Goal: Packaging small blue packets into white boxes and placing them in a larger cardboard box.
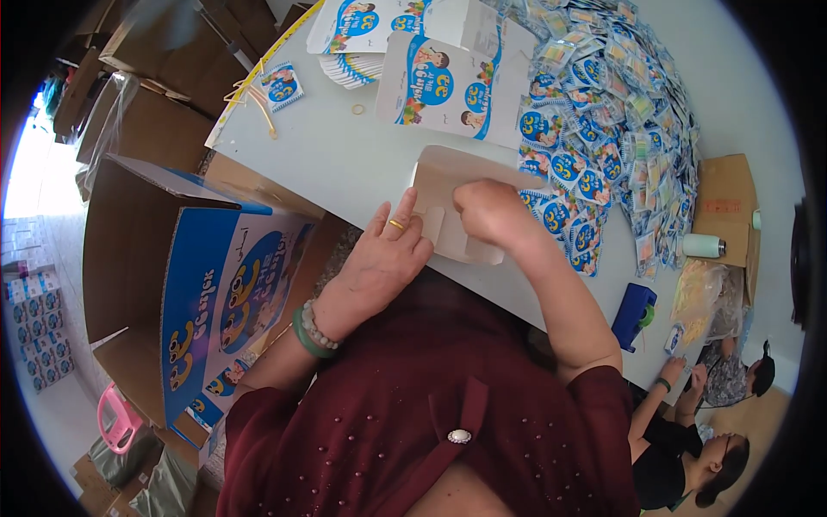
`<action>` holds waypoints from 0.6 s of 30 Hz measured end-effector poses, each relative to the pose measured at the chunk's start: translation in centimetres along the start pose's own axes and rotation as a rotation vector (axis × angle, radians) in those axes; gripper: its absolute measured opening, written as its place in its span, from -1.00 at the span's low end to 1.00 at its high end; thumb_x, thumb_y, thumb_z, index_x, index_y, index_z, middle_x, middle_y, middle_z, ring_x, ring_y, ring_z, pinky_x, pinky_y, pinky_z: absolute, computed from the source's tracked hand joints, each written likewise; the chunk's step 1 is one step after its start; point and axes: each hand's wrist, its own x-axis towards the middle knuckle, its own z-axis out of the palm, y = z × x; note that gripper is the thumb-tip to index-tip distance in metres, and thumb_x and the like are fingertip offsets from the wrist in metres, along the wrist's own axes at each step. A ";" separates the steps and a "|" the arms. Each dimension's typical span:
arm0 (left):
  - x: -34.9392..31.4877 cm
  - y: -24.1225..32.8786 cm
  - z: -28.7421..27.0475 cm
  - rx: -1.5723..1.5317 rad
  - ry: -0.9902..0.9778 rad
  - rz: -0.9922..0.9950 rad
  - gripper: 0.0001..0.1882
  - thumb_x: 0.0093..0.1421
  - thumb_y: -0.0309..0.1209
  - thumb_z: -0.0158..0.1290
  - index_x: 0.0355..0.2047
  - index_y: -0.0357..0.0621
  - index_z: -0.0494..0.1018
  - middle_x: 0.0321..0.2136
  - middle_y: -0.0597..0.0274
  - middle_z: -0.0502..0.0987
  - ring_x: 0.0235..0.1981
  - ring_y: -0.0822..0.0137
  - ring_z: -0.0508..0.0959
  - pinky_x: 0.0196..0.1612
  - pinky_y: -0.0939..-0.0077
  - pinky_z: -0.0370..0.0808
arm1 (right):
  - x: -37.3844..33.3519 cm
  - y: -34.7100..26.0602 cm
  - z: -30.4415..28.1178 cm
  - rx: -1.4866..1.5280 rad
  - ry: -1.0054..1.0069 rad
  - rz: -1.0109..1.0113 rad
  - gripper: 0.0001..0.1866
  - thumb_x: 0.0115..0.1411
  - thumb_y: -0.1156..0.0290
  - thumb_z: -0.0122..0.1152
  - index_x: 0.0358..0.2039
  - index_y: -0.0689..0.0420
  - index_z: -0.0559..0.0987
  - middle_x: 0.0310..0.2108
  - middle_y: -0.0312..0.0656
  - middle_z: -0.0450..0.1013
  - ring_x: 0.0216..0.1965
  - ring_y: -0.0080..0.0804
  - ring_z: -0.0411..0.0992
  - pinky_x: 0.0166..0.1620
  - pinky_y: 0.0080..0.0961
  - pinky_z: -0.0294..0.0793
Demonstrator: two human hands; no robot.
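Observation:
A small open carton (444, 164) lies on the table in front of me, its pale inside showing. My left hand (379, 263), with a gold ring and a green bangle at the wrist, grips its left edge; the index finger lies along the wall and the thumb is hidden. Inside the carton my right hand (495, 214) is closed in a fist; whether anything is in it is hidden. Just beyond lie flat printed cartons (439, 86), white and blue. A large heap of small printed sachets (586, 138) spreads to the right of the carton.
A big open cardboard box (198, 293) stands left of the table. A blue tape dispenser (635, 317), a pale green cup (704, 246) and a brown box (728, 202) are at right. Two people (689, 457) sit at lower right. A single packet (282, 86) lies far left.

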 end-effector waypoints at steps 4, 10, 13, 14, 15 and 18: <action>0.1 -0.1 -0.1 0.015 0.005 0.010 -0.90 0.03 -0.49 0.02 -0.41 -0.20 0.36 -0.21 -0.03 0.43 0.26 -0.12 0.19 0.11 -0.02 0.37 | 0.6 0.7 0.2 0.109 -0.051 0.000 -0.73 -0.13 0.56 0.02 -0.35 0.20 0.56 -0.27 0.04 0.52 -0.13 -0.07 0.47 -0.11 -0.26 0.42; 0.3 -0.3 0.2 0.078 0.014 0.010 -0.93 0.02 -0.50 0.02 -0.44 -0.19 0.37 -0.22 -0.05 0.44 0.25 -0.10 0.22 0.08 0.01 0.39 | 1.7 1.6 0.3 0.346 -0.172 0.012 -0.55 -0.12 0.61 -0.02 -0.15 0.14 0.57 -0.16 -0.03 0.52 -0.06 -0.12 0.47 -0.05 -0.29 0.44; 0.5 -0.3 0.0 0.083 0.010 0.000 -0.93 0.03 -0.51 0.02 -0.44 -0.19 0.36 -0.22 -0.06 0.44 0.24 -0.10 0.23 0.08 -0.01 0.38 | 1.5 2.9 0.7 0.628 -0.094 -0.079 -0.64 -0.05 0.61 0.00 -0.20 0.20 0.57 -0.26 -0.04 0.53 -0.19 -0.24 0.49 -0.14 -0.40 0.44; 0.5 -0.3 -0.2 0.072 -0.023 -0.014 -0.93 0.03 -0.51 0.02 -0.45 -0.19 0.37 -0.22 -0.06 0.44 0.24 -0.10 0.24 0.08 -0.03 0.38 | 1.7 2.6 0.5 0.633 -0.093 -0.075 -0.64 -0.05 0.61 0.00 -0.20 0.20 0.57 -0.26 -0.04 0.53 -0.19 -0.24 0.49 -0.14 -0.40 0.44; 0.6 -0.3 -0.4 0.064 -0.056 -0.027 -0.94 0.03 -0.51 0.02 -0.46 -0.19 0.37 -0.21 -0.07 0.44 0.24 -0.10 0.24 0.08 -0.04 0.38 | 1.9 2.2 0.4 0.455 -0.128 -0.064 -0.63 -0.08 0.62 0.00 -0.21 0.21 0.57 -0.28 -0.07 0.54 -0.21 -0.26 0.50 -0.16 -0.40 0.45; 1.1 0.4 -0.4 0.019 -0.022 -0.042 -0.94 0.02 -0.49 0.03 -0.50 -0.19 0.37 -0.21 -0.06 0.45 0.24 -0.11 0.24 0.07 -0.08 0.37 | 2.3 2.1 0.5 0.300 -0.151 -0.065 -0.62 -0.12 0.64 0.02 -0.22 0.23 0.57 -0.30 -0.10 0.54 -0.24 -0.29 0.50 -0.18 -0.39 0.46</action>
